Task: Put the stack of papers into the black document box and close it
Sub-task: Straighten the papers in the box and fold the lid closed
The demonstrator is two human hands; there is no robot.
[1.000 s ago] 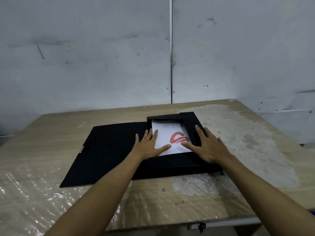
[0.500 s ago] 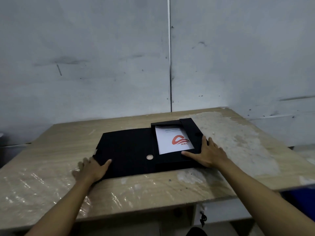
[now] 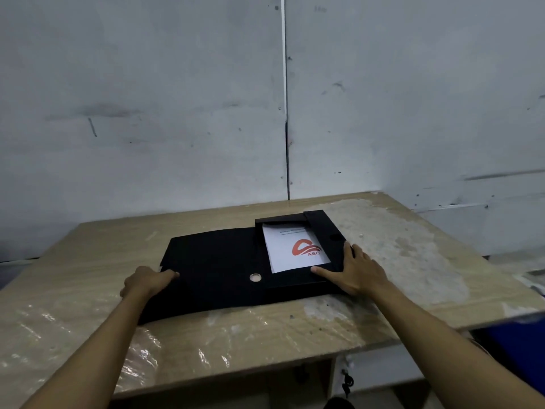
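Observation:
The black document box [image 3: 330, 237] lies unfolded on the wooden table [image 3: 88, 255], its tray at the right. The stack of white papers [image 3: 290, 247], with a red logo on top, sits inside the tray. The box's wide black lid flap [image 3: 212, 267] spreads flat to the left and carries a round snap button [image 3: 255, 277]. My left hand [image 3: 146, 281] grips the flap's left edge, fingers curled around it. My right hand [image 3: 355, 270] rests flat on the tray's near right corner, fingers spread, thumb on the front rim.
A grey wall stands right behind the table. Crinkled clear plastic film [image 3: 73, 335] covers the table's near left part. The right part has a worn pale patch [image 3: 398, 240]. A blue object [image 3: 513, 340] shows below the table's right edge.
My left hand left the papers and moved left to the lid flap's left edge, which it now grips. My right hand stays on the tray's corner. The camera view shifted.

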